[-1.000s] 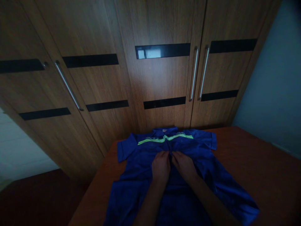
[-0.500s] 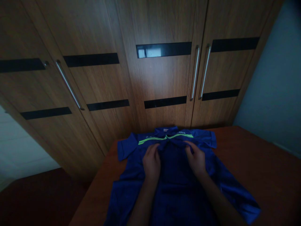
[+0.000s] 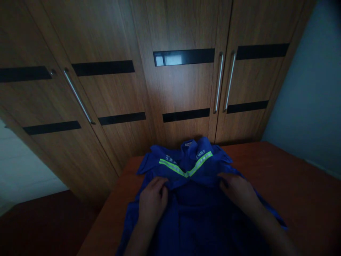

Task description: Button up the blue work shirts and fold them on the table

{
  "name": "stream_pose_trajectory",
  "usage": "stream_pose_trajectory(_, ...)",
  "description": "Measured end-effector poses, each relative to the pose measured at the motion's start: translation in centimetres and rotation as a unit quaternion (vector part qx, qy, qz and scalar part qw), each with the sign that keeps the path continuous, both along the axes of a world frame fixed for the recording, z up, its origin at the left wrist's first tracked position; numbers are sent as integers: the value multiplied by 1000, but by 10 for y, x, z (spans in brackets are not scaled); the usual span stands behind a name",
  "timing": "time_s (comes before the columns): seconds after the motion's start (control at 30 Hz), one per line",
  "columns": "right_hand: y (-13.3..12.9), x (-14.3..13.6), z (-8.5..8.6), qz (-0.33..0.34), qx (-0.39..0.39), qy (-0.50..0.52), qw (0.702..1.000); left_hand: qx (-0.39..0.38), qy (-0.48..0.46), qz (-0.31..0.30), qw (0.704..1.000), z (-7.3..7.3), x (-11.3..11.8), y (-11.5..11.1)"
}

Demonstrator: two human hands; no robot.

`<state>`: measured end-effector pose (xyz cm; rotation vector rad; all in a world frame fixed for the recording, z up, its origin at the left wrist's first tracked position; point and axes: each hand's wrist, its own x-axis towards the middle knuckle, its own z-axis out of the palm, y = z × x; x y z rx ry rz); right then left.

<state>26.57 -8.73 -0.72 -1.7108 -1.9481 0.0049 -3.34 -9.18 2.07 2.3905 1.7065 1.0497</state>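
Observation:
A blue short-sleeved work jacket (image 3: 191,209) is spread on a reddish-brown table, its collar pointing at the wardrobe. A yellow-green and silver reflective strip (image 3: 200,164) crosses its chest in a V, with white lettering above. My left hand (image 3: 153,196) pinches the cloth below the strip on the left side. On the right side, my right hand (image 3: 237,188) grips the cloth at about the same height. Between the hands the fabric is lifted and sags a little. The fingertips are partly hidden in the dark folds.
A wooden wardrobe (image 3: 181,85) with black inlays and long metal handles stands right behind the table. The table (image 3: 290,185) reaches out to the right of the jacket. A pale wall (image 3: 303,99) rises at the right.
Both hands have moved apart and nearer to me, drawing the jacket front along. The chest strip has gone from nearly straight to a V, and the collar and shoulders have lifted.

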Motion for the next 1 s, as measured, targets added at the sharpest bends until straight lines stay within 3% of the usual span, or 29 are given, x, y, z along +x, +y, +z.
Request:
stream_pose_trajectory(0.07, -2, -6, -8, -10, -67, -94, 993, -93, 99, 23, 990, -8, 2, -3)
stream_pose_trajectory(0.13, -5, -15, -8, -23, -76, -150, 986, -130, 166, 39, 977, -9, 8, -5)
stream_pose_trajectory(0.27, -13, -44, 10, -17, -5, -165, 986, -95, 213, 56, 971, 10, 25, -12)
stream_pose_trajectory(0.37, -14, -71, 20, 50, 45, -125, 990, -64, 209, 51, 974, 23, 44, -13)
stream_pose_trajectory(0.43, -8, -87, 18, 92, 46, -103, 989, -80, 200, 39, 976, 22, 59, -10)
stream_pose_trajectory(0.57, 12, -106, -2, 113, 0, -100, 989, -137, 160, 36, 977, -3, 82, 8)
stream_pose_trajectory(0.73, 28, -97, -23, 67, -19, -91, 993, -103, 62, 20, 993, -42, 77, 33)
stream_pose_trajectory(0.9, 33, -87, -36, 76, -11, 20, 997, -60, -61, 24, 996, -55, 65, 41)
stream_pose_trajectory(1.0, 35, -87, -39, 96, -2, 66, 993, -40, -94, -10, 995, -56, 63, 42)
